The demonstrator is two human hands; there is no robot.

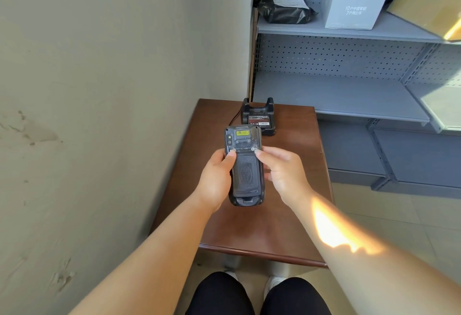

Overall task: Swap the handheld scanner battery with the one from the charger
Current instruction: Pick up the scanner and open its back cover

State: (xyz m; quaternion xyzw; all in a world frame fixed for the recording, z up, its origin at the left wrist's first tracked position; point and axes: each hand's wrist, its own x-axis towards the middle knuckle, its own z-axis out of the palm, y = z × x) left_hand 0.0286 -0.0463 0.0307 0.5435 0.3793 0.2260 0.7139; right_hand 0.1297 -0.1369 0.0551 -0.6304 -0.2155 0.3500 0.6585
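Both hands, left hand (216,179) and right hand (283,173), grip the scanner (245,166); thumbs slipping off the latches could drop it onto the desk (294,219), charger (259,117) at twelve o'clock

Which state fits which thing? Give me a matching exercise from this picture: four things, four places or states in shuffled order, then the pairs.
Things:
1. handheld scanner
2. charger
3. white box
4. black bag

Places or states:
A. on the upper shelf, against the wall-side end
B. held back-side up by left hand and right hand
C. at the far edge of the brown table, a battery in it
D. on the upper shelf, bearing pale printed characters

Pairs: 1-B, 2-C, 3-D, 4-A
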